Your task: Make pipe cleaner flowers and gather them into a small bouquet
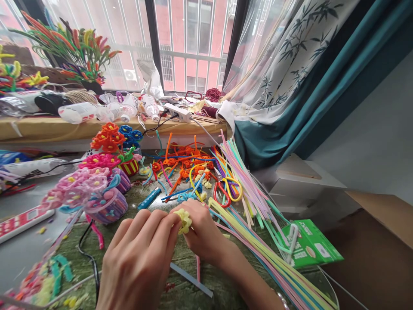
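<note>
A small pale-yellow pipe-cleaner flower (pixel 183 221) sits pinched between the fingertips of both hands, above the green table. My left hand (pixel 142 245) is closed on its left side, thumb and index finger pressed together. From the right, my right hand (pixel 201 230) grips the same flower, its fingers partly hidden behind it. Just below the hands lies a translucent glue stick (pixel 192 280). Beyond them are red-and-yellow scissors (pixel 226 191), a teal lighter (pixel 149 198) and light-blue pipe-cleaner pieces (pixel 189 196).
Long pastel pipe cleaners (pixel 267 254) run along the right side, beside a green box (pixel 312 243). Pots of pipe-cleaner flowers (pixel 106 209) stand at the left, near a black cable (pixel 92 258). Orange pipe-cleaner pieces (pixel 185 161) lie at the back. A power strip (pixel 177 113) rests on the windowsill.
</note>
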`<state>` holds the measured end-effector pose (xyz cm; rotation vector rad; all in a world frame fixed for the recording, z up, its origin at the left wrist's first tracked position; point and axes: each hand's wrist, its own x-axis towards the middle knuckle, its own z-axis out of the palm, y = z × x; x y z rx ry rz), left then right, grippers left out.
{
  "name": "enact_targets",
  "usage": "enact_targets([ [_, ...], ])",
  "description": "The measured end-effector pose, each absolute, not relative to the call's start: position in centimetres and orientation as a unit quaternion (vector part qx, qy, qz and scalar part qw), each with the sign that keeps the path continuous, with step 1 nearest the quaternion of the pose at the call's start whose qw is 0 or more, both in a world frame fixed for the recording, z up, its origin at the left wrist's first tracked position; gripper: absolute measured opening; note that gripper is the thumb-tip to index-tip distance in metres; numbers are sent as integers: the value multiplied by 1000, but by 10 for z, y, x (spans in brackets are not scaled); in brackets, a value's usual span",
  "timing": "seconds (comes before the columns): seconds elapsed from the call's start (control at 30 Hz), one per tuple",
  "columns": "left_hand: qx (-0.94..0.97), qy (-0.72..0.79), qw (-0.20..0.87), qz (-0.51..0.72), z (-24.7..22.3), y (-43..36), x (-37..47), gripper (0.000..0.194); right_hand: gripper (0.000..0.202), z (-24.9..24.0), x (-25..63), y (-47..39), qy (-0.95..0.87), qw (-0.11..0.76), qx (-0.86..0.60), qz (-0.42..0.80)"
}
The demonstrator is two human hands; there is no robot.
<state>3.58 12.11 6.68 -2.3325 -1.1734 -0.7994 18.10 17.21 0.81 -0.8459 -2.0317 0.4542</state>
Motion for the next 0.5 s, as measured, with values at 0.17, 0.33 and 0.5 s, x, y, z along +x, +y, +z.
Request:
enact_targets([
  [0.17, -804, -435, 197, -355, 69, 118, 30, 6, 19, 13, 183, 170, -780, 463, -317, 279],
  [0.33, -793, -429, 184, -391, 66, 115, 23, 13, 25, 18, 183, 166, -734, 473, -316, 371],
  [0.5, -799, -433, 204, -363, 62, 111, 24, 32, 26, 22, 182, 164, -716, 479, -318, 397],
])
